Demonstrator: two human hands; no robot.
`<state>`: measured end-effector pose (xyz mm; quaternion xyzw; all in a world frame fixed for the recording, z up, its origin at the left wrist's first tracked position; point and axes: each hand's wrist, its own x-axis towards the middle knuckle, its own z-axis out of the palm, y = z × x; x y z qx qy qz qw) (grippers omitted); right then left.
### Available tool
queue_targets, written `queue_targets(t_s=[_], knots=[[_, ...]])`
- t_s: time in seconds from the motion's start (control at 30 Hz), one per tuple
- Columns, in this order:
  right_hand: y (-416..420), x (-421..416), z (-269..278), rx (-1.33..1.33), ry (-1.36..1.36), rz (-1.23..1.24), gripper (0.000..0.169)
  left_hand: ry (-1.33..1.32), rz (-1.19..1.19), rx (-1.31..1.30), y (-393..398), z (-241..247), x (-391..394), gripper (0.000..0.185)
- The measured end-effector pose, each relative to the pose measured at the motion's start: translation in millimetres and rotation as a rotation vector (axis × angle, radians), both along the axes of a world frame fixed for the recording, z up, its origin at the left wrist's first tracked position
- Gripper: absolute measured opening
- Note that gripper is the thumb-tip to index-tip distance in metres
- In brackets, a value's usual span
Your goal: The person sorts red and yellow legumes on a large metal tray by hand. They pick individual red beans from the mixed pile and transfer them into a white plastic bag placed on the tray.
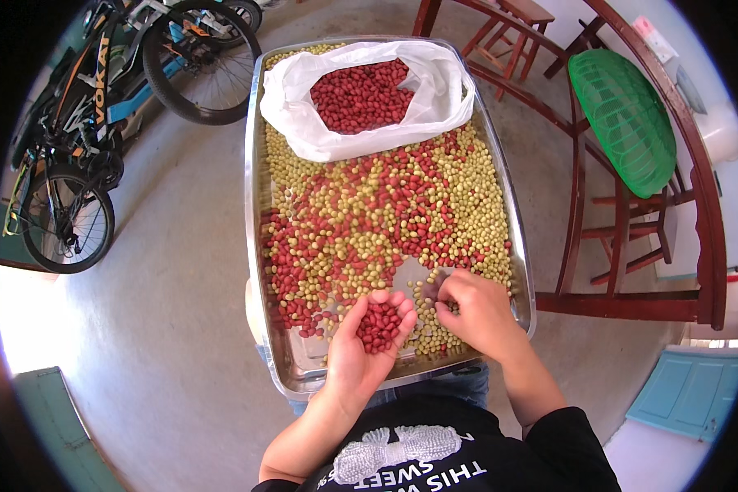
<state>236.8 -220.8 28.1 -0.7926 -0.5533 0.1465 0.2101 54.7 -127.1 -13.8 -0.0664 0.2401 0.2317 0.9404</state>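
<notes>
A large rectangular metal tray [524, 246] holds mixed red peanuts [419, 212] and pale yellow-green soybeans [480, 184]. My left hand [369, 350], palm up and cupped, holds a heap of red peanuts [378, 328] above the tray's near part. To its right, my right hand [476, 310] reaches down over the soybeans at the near right, its fingers bent and thumb near the forefinger; whether anything is between the fingertips cannot be told. A white plastic bag [295, 132] with a wide-open mouth stands at the tray's far end, containing many red peanuts [363, 98].
Bicycles [101, 111] stand at the upper left. On the right are a dark red wooden frame [627, 304], a green mesh food cover [624, 123] and wooden stools [519, 43]. A blue cabinet [682, 393] stands at the lower right.
</notes>
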Motion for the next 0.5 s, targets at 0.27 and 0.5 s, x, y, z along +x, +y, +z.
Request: queue_targets(t_s=[0.27,0.5], knots=[[17.7,25.7,4.2,0.141,-0.052,-0.072,0.005,0.028,-0.005,0.011,-0.3,-1.1,1.1,0.031],[18.9,22.2,-1.5,0.032,-0.14,-0.032,0.008,0.027,-0.008,0.029,-1.1,-3.4,1.7,0.031]])
